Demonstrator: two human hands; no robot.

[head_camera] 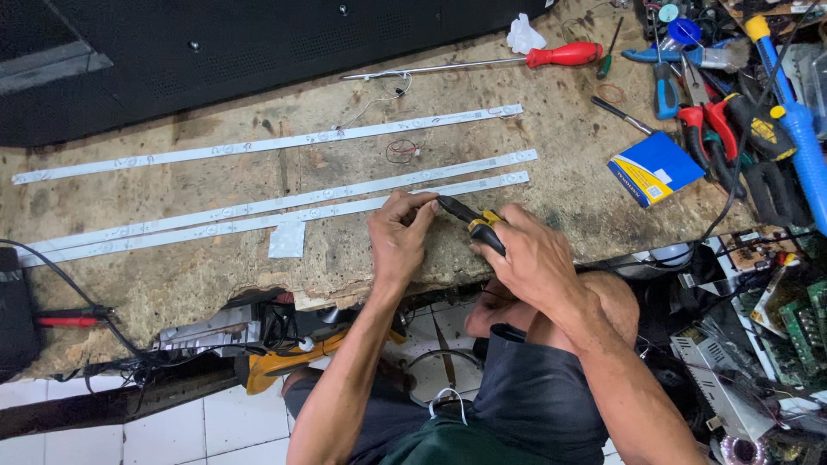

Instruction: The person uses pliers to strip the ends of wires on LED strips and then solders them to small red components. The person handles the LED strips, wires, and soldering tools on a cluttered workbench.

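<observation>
Head view: at the edge of a worn wooden bench point(551, 198), the left hand point(398, 241) pinches the nearest of 3 white LED strips point(258, 226), while the right hand point(530, 254) is clamped around a black-and-yellow tool point(472, 222) whose tip meets it. A slip could likely gouge the thin strip or nick the pinching fingertips.

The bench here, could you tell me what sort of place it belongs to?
Most likely an electronics repair workshop: long white light strips lie on a worn wooden bench, hand tools are piled at right, and green circuit boards sit below.
</observation>
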